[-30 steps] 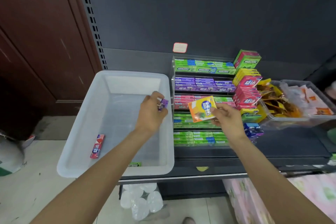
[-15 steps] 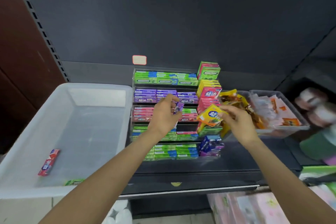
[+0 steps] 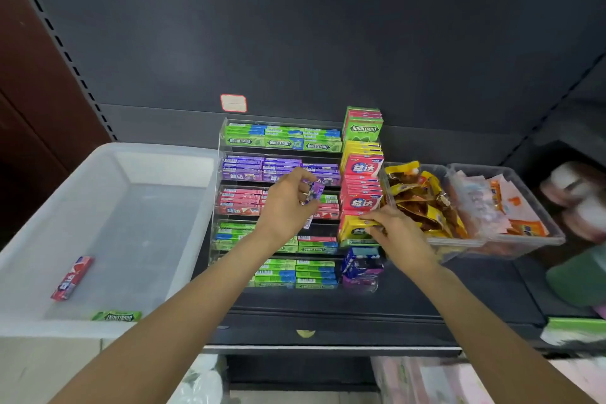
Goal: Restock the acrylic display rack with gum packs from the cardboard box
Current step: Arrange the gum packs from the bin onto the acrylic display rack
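Gripping purple pack [image 3: 315, 191], left hand [image 3: 284, 207], DOUBLEMINT rack [image 3: 282, 141]

We see two clear plastic tubs on the dark shelf [image 3: 475, 292]: one [image 3: 436, 241] heaped with yellow snack packets [image 3: 423, 200], the next [image 3: 554, 233] holding orange-and-white sachets [image 3: 511, 207]. A small red-bordered label [image 3: 233, 103] sticks to the dark back panel [image 3: 295, 26].
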